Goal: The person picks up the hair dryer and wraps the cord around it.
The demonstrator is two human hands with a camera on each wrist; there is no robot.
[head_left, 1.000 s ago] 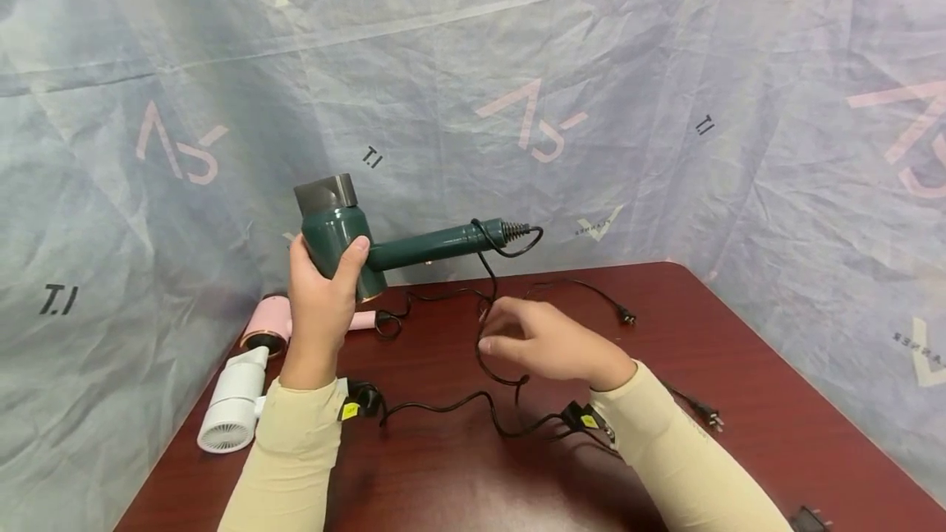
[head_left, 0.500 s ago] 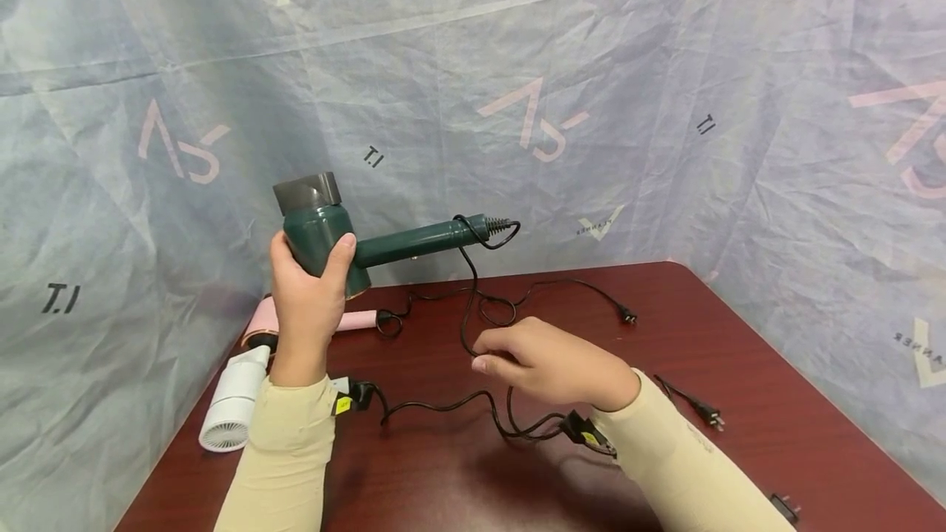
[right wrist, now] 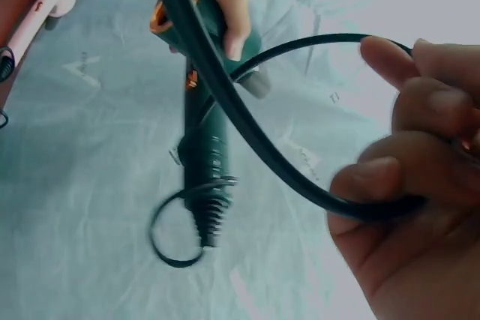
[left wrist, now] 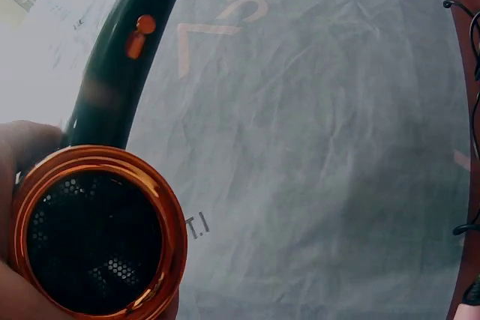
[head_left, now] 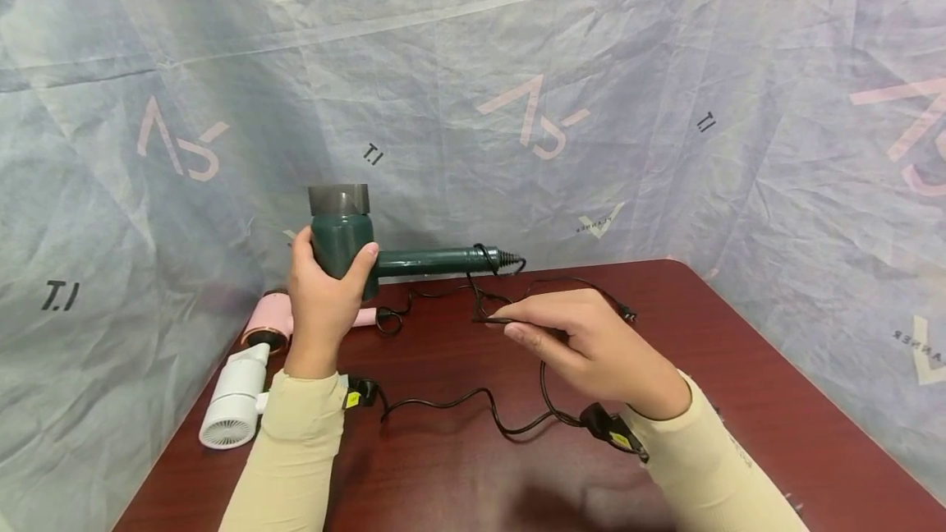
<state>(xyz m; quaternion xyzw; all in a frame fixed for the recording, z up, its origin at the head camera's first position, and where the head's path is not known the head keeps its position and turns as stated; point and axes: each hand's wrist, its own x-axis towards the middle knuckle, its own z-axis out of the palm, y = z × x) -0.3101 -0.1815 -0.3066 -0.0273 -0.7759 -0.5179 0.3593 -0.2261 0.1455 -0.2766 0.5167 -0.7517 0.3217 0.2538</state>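
A dark green hair dryer point(head_left: 432, 261) with a grey nozzle is held up over the table's back by my left hand point(head_left: 325, 310), thumb and fingers gripping its barrel. Its handle points right, level. In the left wrist view the copper-rimmed air inlet point(left wrist: 97, 241) faces the camera. The black power cord point(right wrist: 255, 140) makes a loop around the handle's end. My right hand point(head_left: 591, 343), to the right and nearer, pinches the cord between thumb and fingers. In the right wrist view the cord also runs through the curled fingers point(right wrist: 375, 177).
At the left edge of the red-brown table point(head_left: 443, 466) lie a pink hair dryer point(head_left: 269, 317) and a white hair dryer point(head_left: 235, 405). Black cords point(head_left: 458, 402) trail across the table, with a plug point(head_left: 628, 313) at the back. A grey curtain point(head_left: 443, 105) hangs behind.
The green dryer has swung lower and to the right, its handle turning level. My right hand has risen and shifted right, drawing the cord with it.
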